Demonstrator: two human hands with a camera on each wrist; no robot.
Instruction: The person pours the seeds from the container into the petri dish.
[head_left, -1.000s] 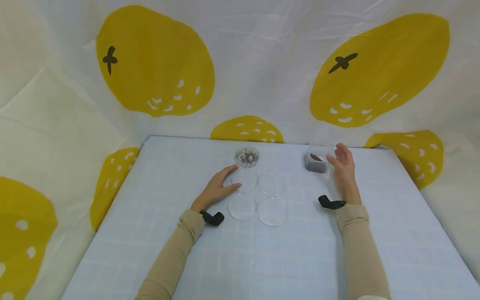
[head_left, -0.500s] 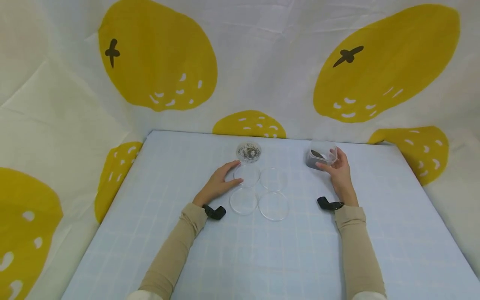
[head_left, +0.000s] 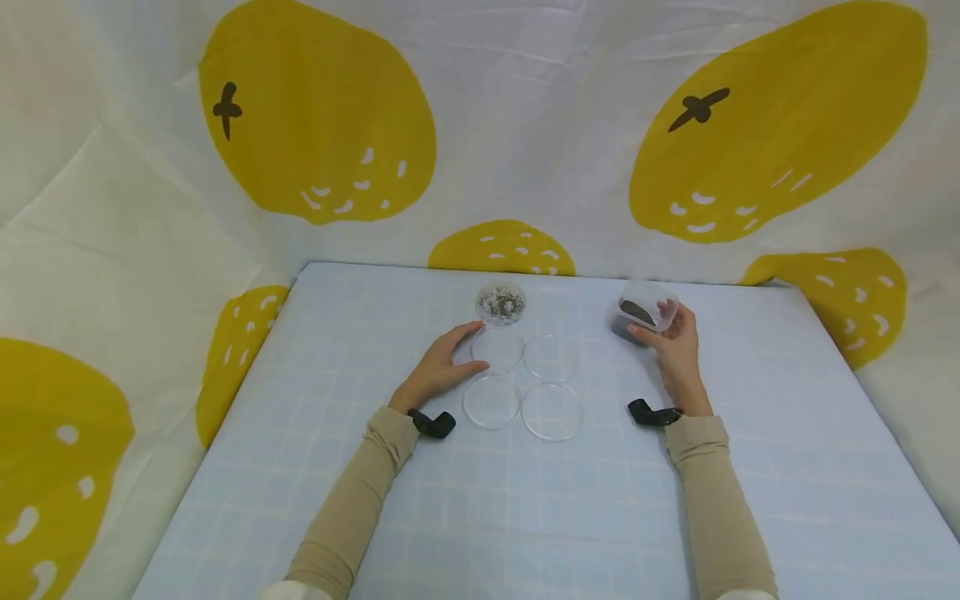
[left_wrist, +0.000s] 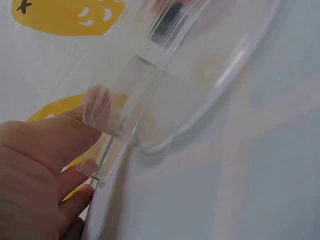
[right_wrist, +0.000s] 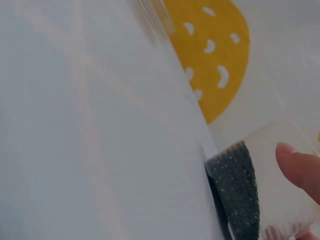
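Observation:
In the head view my right hand (head_left: 681,346) grips a clear plastic tub (head_left: 628,327) at the back right, thumb on its near side. Dark, speckled grains (right_wrist: 234,192) fill the lower part of the tub, which leans a little and is right at the tabletop. My left hand (head_left: 437,372) has its thumb and forefinger around the left edge of a clear round petri dish (head_left: 508,355). Seen close in the left wrist view, the thumb (left_wrist: 67,132) lies against the wall of that dish.
Beside the held dish stand three more clear dishes: back right (head_left: 552,358), front left (head_left: 491,403) and front right (head_left: 552,412). Behind them is a round dish with white and dark bits (head_left: 501,305). A fruit-printed curtain (head_left: 525,150) rises behind the pale checked table (head_left: 480,517).
My right hand, at first spread beside the tub, has taken hold of it and tipped it slightly. The left hand stays at the same dish. The head view has shifted a little.

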